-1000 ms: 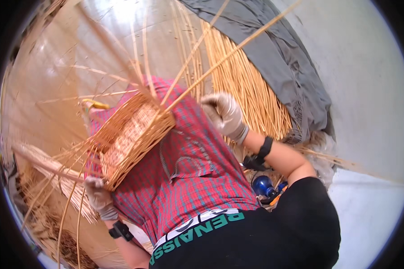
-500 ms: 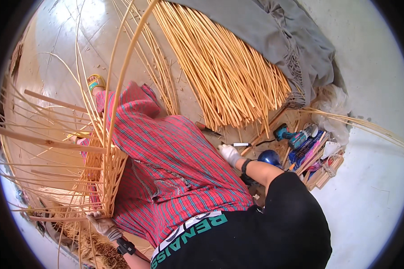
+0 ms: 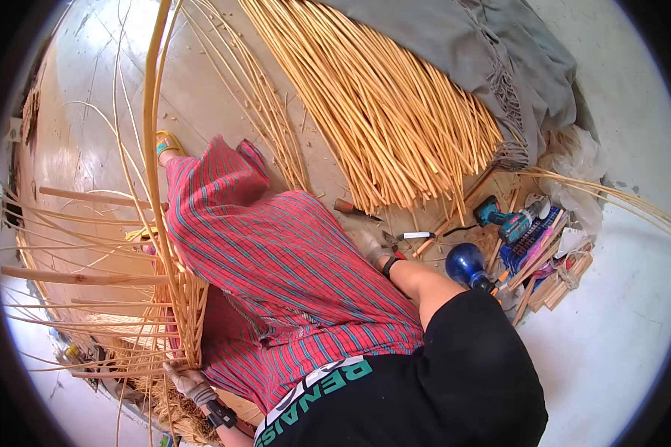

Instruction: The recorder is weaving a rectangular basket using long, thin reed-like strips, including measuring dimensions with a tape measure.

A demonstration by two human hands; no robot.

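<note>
1. We have the basket (image 3: 190, 316) at our left side, beside the checked cloth (image 3: 291, 246) over our legs. It lies tipped, its thick sticks (image 3: 86, 278) pointing left and the woven wall running roughly up and down the view.
2. Our gloved left hand (image 3: 191, 384) is the nearer one to it, grasping the lower corner by a thick stick's base; the basket lies just ahead of that wrist.
3. Our gloved right hand (image 3: 367, 245) is well apart from the basket, down on the far side of the cloth. We cannot tell whether its fingers are clenched or loose, or hold anything.
4. Just right of that hand sits what looks like a pair of red-handled pliers (image 3: 399, 254), slanting from upper left to lower right, far nearer our right hand than our left.
5. A white-handled tool (image 3: 416, 235) lies nearly sideways just beyond, and a wooden-handled knife (image 3: 356, 209) ahead of the hand, near the ends of the cane pile (image 3: 380, 112).
</note>
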